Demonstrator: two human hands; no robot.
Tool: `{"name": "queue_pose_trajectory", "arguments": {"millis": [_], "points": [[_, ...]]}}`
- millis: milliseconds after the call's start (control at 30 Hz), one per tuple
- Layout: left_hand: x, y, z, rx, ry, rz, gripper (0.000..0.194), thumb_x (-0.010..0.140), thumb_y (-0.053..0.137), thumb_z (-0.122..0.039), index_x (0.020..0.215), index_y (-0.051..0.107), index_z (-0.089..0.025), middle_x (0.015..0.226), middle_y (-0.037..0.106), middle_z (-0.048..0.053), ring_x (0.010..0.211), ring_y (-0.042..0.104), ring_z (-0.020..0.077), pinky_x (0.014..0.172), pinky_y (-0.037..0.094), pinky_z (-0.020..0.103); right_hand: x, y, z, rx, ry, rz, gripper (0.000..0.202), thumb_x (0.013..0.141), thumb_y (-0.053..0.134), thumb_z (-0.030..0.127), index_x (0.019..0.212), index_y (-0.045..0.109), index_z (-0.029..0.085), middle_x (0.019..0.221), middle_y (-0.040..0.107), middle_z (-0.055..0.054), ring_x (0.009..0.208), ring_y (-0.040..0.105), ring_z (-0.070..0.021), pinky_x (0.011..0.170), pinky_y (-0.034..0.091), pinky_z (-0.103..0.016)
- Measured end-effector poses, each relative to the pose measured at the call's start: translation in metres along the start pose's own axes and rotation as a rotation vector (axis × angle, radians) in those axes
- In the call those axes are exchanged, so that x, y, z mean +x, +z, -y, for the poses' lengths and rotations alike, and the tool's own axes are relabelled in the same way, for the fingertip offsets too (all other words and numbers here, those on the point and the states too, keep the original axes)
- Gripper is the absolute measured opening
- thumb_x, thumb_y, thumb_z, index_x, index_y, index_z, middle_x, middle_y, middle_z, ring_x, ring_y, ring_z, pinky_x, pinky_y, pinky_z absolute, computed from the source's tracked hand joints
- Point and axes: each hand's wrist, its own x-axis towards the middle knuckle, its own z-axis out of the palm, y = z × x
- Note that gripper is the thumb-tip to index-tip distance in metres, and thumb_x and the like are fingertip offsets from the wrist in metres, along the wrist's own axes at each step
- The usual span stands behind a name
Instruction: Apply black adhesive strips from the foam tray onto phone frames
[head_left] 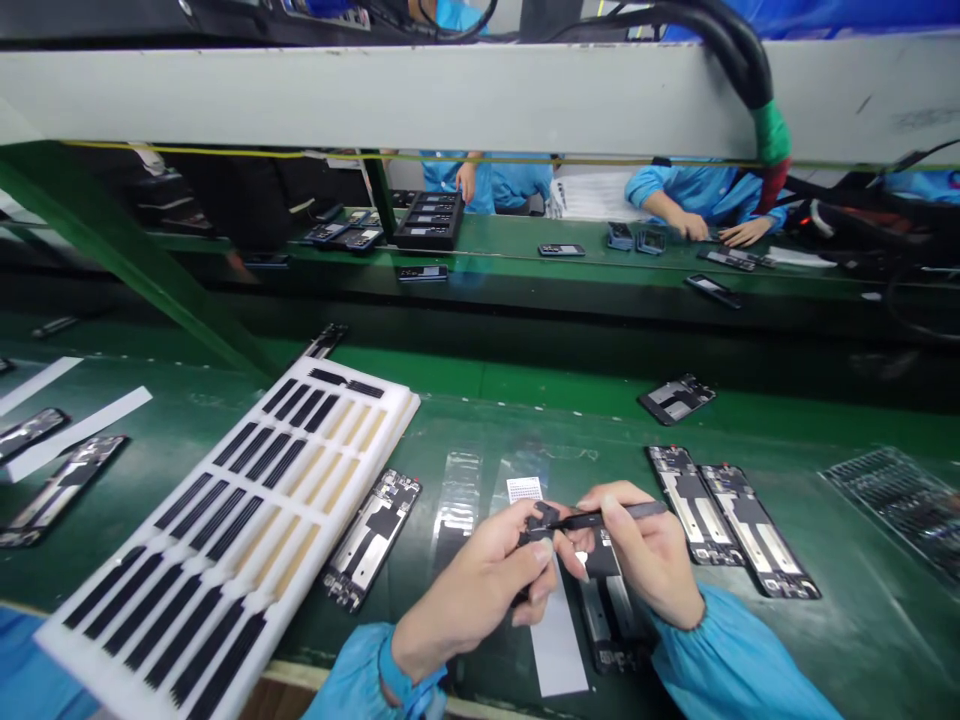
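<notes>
Near the front of the green bench, my left hand [484, 565] is closed on a small black part [541, 522], pinched between thumb and fingers. My right hand [651, 555] grips black tweezers [641, 510], whose tips point left and meet the small part. Partly covered by my right hand, a phone mid-frame [611, 610] lies below on the bench. Beside it is a white paper strip [561, 655], and just beyond my left fingers is a small sheet printed with dark marks [523, 489]. The part's exact kind is too small to make out.
A white foam tray [405, 398] holding black strips stands at the left. Phone mid-frames lie at its side [375, 535] and at the right [694, 505]. Clear film [900, 500] lies far right. Across a dark channel, co-workers' hands [686, 222] are at another bench. A grey beam [375, 100] crosses above.
</notes>
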Motion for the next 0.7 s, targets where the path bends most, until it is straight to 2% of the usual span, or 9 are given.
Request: {"name": "queue_pose_trajectory", "arguments": {"millis": [167,467,700], "points": [[-0.007,0.007,-0.002,0.066,-0.050,0.023,0.031,0.099,0.053,-0.036,0.121,0.054,-0.015,0.070,0.048,-0.004,0.048,0.040,0.0054,0.049,0.033,0.021,-0.005,-0.007,0.002,-0.001,0.002,0.043,0.025,0.099,0.056,0.038,0.089,0.071,0.021,0.076,0.071,-0.006,0.061,0.066,-0.0181,0.059,0.057,-0.029],[-0.023,0.027,-0.006,0.145,-0.024,0.015,0.042,0.101,0.049,-0.041,0.135,0.047,-0.017,0.075,0.052,-0.002,0.055,0.047,0.0088,0.056,0.038,0.024,-0.014,-0.011,0.014,0.100,-0.089,0.111,0.023,0.102,0.051,0.034,0.091,0.069,0.023,0.077,0.065,-0.004,0.072,0.063,-0.0197,0.070,0.052,-0.035],[-0.024,0.030,-0.004,0.135,-0.004,0.024,0.041,0.101,0.048,-0.038,0.133,0.050,-0.013,0.072,0.053,-0.001,0.052,0.046,0.0082,0.054,0.036,0.024,-0.024,-0.011,0.018,0.046,-0.122,0.040,0.023,0.100,0.054,0.035,0.090,0.070,0.023,0.080,0.067,-0.006,0.077,0.064,-0.0218,0.073,0.052,-0.037]]}}
